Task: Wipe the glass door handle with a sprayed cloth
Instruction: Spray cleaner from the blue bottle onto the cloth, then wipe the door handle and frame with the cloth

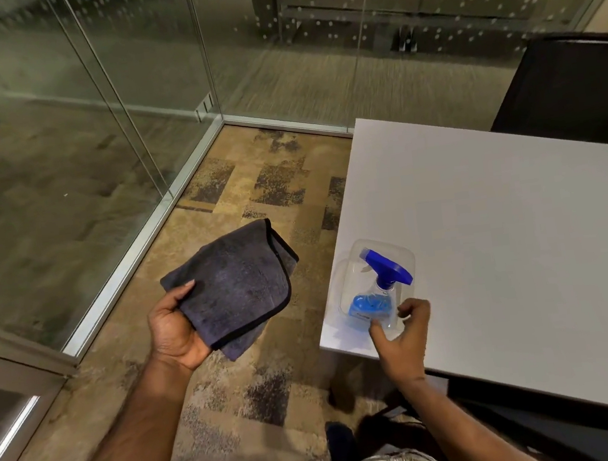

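A dark grey folded cloth (239, 287) lies across my left hand (173, 330), which grips its near corner with the thumb on top, held over the carpet. A clear spray bottle (379, 290) with a blue trigger head and blue liquid stands on the corner of the white table (516, 244). My right hand (406, 340) is at the bottle's base with fingers curled apart, touching or just off it; no firm grip shows. No door handle is in view.
Glass walls (121, 99) with metal floor rails meet at a corner ahead. A glass door's frame (18, 395) shows at the lower left. A black chair (566, 86) stands behind the table. Patterned carpet covers the floor between me and the glass.
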